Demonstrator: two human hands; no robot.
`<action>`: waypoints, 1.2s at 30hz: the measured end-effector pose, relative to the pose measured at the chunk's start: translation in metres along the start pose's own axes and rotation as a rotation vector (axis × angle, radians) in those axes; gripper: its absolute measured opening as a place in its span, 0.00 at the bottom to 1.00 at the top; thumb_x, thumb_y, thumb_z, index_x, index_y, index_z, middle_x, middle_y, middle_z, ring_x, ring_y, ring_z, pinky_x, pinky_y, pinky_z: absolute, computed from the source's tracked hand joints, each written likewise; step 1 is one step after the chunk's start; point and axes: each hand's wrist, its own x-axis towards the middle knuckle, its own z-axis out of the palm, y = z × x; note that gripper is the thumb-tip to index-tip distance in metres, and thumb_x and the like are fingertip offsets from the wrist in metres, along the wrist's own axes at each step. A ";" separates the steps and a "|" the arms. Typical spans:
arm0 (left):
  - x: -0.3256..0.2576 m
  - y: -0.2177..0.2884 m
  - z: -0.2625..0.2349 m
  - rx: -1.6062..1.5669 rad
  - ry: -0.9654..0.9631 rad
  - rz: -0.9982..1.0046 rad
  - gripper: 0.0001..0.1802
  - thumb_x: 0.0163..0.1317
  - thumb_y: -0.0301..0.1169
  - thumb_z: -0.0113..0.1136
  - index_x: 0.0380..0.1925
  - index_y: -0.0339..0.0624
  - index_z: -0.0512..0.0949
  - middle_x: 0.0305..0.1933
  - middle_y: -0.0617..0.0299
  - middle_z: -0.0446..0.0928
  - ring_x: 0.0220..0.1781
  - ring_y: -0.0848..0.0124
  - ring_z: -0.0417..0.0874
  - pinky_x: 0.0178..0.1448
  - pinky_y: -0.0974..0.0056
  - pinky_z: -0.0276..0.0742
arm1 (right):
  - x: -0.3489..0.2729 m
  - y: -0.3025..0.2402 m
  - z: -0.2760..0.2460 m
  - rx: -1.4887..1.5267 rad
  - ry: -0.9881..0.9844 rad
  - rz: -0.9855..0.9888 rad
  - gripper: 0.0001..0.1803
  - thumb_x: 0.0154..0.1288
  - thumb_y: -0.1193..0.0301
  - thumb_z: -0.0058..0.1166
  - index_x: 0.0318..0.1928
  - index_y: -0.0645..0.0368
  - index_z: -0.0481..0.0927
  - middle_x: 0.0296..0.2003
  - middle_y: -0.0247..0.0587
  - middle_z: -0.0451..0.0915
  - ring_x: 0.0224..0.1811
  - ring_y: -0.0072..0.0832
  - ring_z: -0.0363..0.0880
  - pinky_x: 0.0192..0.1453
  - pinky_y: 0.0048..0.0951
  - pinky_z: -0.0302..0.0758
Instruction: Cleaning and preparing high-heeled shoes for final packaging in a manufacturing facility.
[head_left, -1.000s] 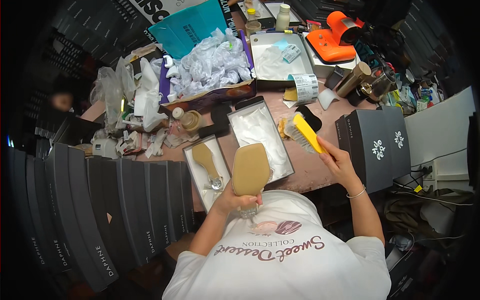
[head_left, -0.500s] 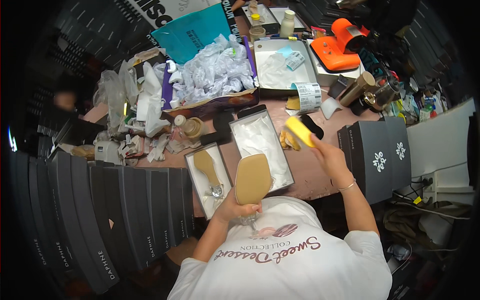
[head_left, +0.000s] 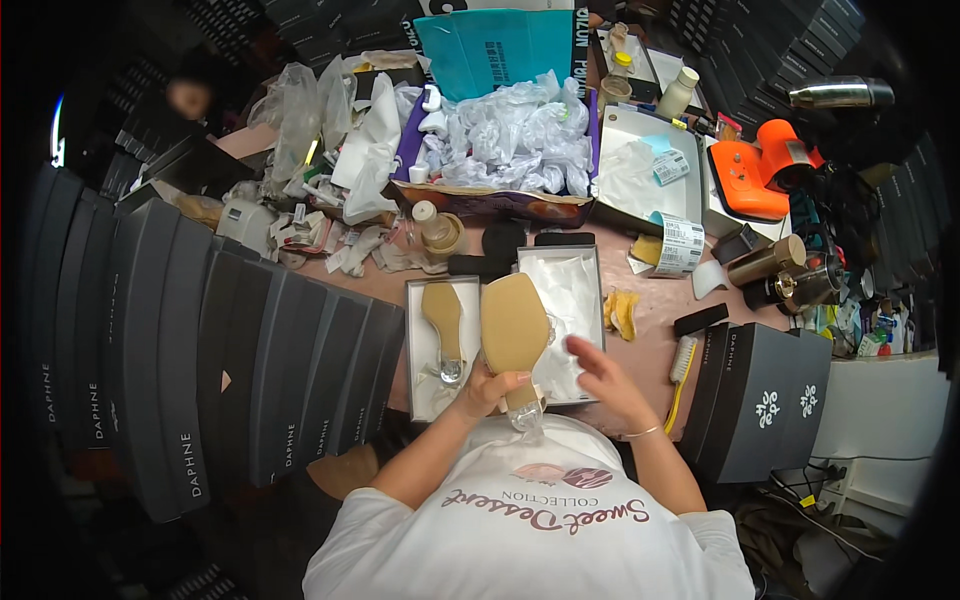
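Note:
My left hand (head_left: 488,390) is closed around a shoe (head_left: 516,318), held sole up with the broad tan sole facing me and its clear heel (head_left: 524,414) toward my shirt. Just to the right of this shoe is my right hand (head_left: 606,382), empty, with its fingers apart. A second shoe (head_left: 441,315), with a tan sole and a faceted clear heel, lies sole up in a narrow box part (head_left: 412,345) on the left. Beside it, partly behind the held shoe, a grey-edged box (head_left: 598,290) contains white tissue paper (head_left: 568,300).
A yellow-handled brush (head_left: 681,372) lies by dark shoe boxes (head_left: 765,405) on the right. Crumpled yellow cloth (head_left: 622,314) is nearby. Behind stand a carton of white paper wads (head_left: 515,135) and an orange device (head_left: 745,180). Dark boxes (head_left: 300,365) line the left.
A yellow object has left my right hand, which has moved down toward the shoe. The yellow-handled brush now shows on the table. The whole view has shifted.

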 end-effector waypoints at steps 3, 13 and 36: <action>0.012 -0.002 0.003 0.156 0.048 0.156 0.38 0.55 0.37 0.59 0.64 0.34 0.60 0.57 0.55 0.70 0.58 0.66 0.70 0.63 0.62 0.64 | 0.028 -0.008 0.051 0.115 -0.331 0.060 0.16 0.64 0.69 0.60 0.49 0.63 0.78 0.37 0.28 0.79 0.38 0.14 0.72 0.44 0.22 0.72; 0.003 -0.099 -0.126 0.608 0.674 -0.453 0.45 0.56 0.42 0.66 0.65 0.28 0.55 0.60 0.40 0.69 0.63 0.58 0.72 0.62 0.59 0.67 | 0.043 0.015 0.029 0.080 -0.132 0.195 0.17 0.64 0.64 0.60 0.46 0.65 0.79 0.33 0.30 0.80 0.35 0.15 0.71 0.41 0.21 0.71; -0.028 -0.001 -0.033 0.107 0.031 -0.116 0.19 0.63 0.29 0.61 0.52 0.33 0.73 0.48 0.63 0.77 0.50 0.77 0.75 0.55 0.69 0.71 | 0.014 -0.002 0.022 -0.018 -0.127 0.174 0.16 0.63 0.66 0.61 0.45 0.64 0.79 0.33 0.31 0.81 0.34 0.15 0.71 0.41 0.23 0.71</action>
